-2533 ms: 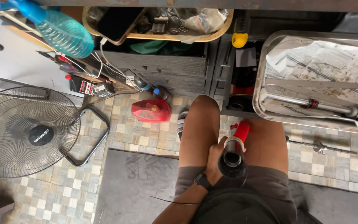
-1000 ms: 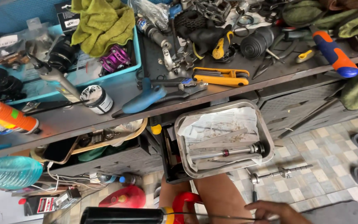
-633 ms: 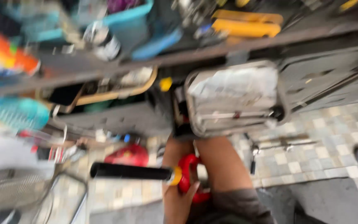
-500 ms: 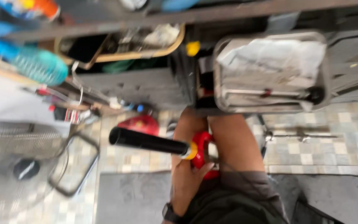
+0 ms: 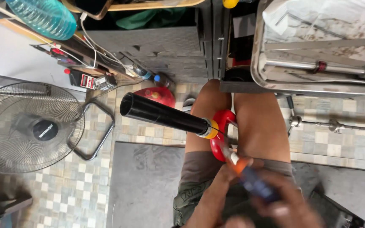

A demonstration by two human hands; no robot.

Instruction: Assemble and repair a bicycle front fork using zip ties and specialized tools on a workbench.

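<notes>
Head view, looking straight down onto bare knees and a tiled floor. Right hand [image 5: 286, 198] blurred near the bottom edge, closed around a blue-and-orange-handled tool [image 5: 250, 179] — probably a screwdriver, tip aimed up toward the red part. Left hand [image 5: 229, 179] just beside it at the lap, touching the tool's orange end; how far open, cannot tell through the blur. Black tube [image 5: 163, 115] lying across the left thigh, open mouth pointing up-left, yellow collar at its lower end meeting a red part [image 5: 220, 135] wedged between the knees. Grey mat [image 5: 144, 181] under the legs. Standing fan [image 5: 30, 126] face-up on the tiles at the left edge. Metal tray [image 5: 317, 86] with a chrome rod at the top right corner — paper-lined, well apart from the hands. Blue water bottle [image 5: 43, 17] at the top left.
</notes>
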